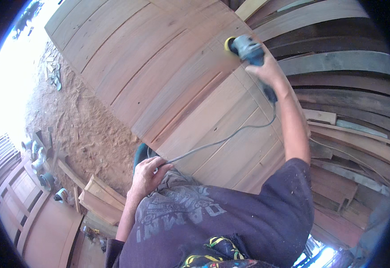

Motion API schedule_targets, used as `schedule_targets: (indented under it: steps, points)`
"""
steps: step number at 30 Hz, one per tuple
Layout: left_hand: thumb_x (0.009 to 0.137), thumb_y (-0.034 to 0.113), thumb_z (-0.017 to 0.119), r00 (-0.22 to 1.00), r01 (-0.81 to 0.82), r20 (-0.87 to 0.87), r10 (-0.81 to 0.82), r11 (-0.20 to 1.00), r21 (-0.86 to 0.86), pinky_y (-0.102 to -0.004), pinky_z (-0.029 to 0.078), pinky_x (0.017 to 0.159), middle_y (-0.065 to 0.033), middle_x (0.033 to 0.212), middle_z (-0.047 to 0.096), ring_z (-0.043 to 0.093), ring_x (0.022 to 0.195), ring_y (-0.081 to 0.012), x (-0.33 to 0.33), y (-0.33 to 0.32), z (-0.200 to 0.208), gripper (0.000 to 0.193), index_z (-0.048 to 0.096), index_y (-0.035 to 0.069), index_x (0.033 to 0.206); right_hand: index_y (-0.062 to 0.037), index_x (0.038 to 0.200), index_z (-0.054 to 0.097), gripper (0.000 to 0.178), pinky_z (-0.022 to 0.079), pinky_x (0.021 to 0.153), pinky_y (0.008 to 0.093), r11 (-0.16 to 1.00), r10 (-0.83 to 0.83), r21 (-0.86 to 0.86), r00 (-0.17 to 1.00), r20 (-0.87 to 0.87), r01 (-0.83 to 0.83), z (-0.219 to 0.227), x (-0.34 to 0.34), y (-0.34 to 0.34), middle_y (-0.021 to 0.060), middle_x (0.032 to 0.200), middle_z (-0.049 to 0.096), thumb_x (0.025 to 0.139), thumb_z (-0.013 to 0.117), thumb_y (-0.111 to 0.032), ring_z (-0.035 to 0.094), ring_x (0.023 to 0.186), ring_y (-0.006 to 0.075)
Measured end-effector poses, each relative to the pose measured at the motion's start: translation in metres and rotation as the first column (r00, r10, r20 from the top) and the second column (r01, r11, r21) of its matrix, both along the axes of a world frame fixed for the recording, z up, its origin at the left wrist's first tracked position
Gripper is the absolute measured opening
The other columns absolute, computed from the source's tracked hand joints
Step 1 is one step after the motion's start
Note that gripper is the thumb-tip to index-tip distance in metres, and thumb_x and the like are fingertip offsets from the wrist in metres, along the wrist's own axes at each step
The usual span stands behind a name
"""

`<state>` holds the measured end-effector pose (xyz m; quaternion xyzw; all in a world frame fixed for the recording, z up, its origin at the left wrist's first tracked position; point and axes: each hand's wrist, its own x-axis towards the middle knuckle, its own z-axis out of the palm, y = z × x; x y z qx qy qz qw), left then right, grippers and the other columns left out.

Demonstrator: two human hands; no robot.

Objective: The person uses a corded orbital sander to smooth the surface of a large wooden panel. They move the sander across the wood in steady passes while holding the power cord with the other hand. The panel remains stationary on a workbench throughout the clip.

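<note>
A large panelled wooden door (168, 85) lies flat in front of me. My right hand (266, 71) reaches far across it and grips a blue-grey power sander (246, 48) with a yellow pad, pressed on the door's far edge. The grey power cord (221, 140) runs back from the tool over the wood to my left hand (147, 175). That hand rests at the door's near edge by my hip, fingers closed around the cord.
Stacked long planks (346, 98) fill the right side. Sandy ground (76, 125) with wood offcuts (99, 198) lies to the left. Another panelled door (34, 214) and some small tools lie at the lower left.
</note>
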<state>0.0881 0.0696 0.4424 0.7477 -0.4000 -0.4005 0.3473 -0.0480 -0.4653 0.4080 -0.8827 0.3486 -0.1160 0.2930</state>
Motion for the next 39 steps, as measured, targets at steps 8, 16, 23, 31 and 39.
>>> schedule_targets:
  steps: [8, 16, 23, 31, 39]
  points:
    - [0.101, 0.023, 0.082, 0.997, -0.053, 0.055, 0.054, 0.998, -0.019, -0.0456, 0.058, 0.074, -0.0161, 0.091, 0.075, 0.075, 0.084, -0.0366, -0.018, 0.007, 0.004, 0.022, 0.076, 0.001, 0.102, -0.0023, 0.104, 0.082, 0.044, 0.061, 0.087, 0.043, 0.99, -0.052, 0.12, 0.984, -0.169, 0.073, 0.001, 0.035, -0.054, 0.0175, 0.099, 0.083, 0.076, 0.092, -0.035, 0.08, 0.092, 0.0282]
    - [0.101, 0.02, 0.08, 0.986, -0.166, -0.014, 0.167, 0.986, 0.031, -0.0437, 0.06, 0.074, -0.0168, 0.094, 0.076, 0.076, 0.084, -0.0364, 0.005, 0.063, 0.003, 0.018, 0.078, 0.003, 0.102, -0.0033, 0.127, 0.069, 0.056, 0.063, 0.088, 0.049, 0.956, 0.245, 0.216, 0.944, -0.223, -0.198, 0.011, 0.046, 0.203, 0.0225, 0.107, 0.08, 0.083, 0.089, -0.031, 0.081, 0.098, 0.0384]
    - [0.1, 0.017, 0.081, 0.986, -0.133, 0.097, 0.134, 0.991, -0.011, -0.0427, 0.057, 0.07, -0.017, 0.087, 0.075, 0.075, 0.078, -0.0322, 0.054, 0.1, -0.007, 0.017, 0.077, 0.001, 0.101, -0.0057, 0.126, 0.06, 0.057, 0.063, 0.091, 0.0568, 0.934, 0.355, 0.198, 0.843, -0.404, -0.299, 0.029, 0.078, 0.295, 0.0277, 0.11, 0.078, 0.083, 0.088, -0.03, 0.077, 0.106, 0.0496]
    - [0.099, 0.021, 0.082, 0.998, -0.051, 0.028, 0.053, 0.998, -0.041, -0.044, 0.058, 0.072, -0.0157, 0.088, 0.075, 0.075, 0.081, -0.0345, 0.057, 0.044, -0.008, 0.02, 0.077, 0.002, 0.1, -0.0087, 0.139, 0.064, 0.068, 0.062, 0.098, 0.0552, 0.997, 0.066, 0.06, 0.93, -0.361, -0.048, 0.02, 0.061, 0.156, 0.0272, 0.113, 0.08, 0.08, 0.087, -0.034, 0.077, 0.11, 0.0481]
    - [0.1, 0.023, 0.082, 0.997, 0.069, 0.036, -0.066, 0.994, -0.08, -0.0445, 0.057, 0.072, -0.0145, 0.086, 0.074, 0.074, 0.081, -0.0334, 0.058, -0.026, 0.0, 0.021, 0.077, 0.002, 0.1, -0.002, 0.104, 0.08, 0.05, 0.063, 0.087, 0.0466, 0.997, -0.07, -0.045, 0.973, -0.218, 0.061, 0.004, 0.045, -0.03, 0.0231, 0.099, 0.081, 0.072, 0.092, -0.039, 0.081, 0.097, 0.0364]
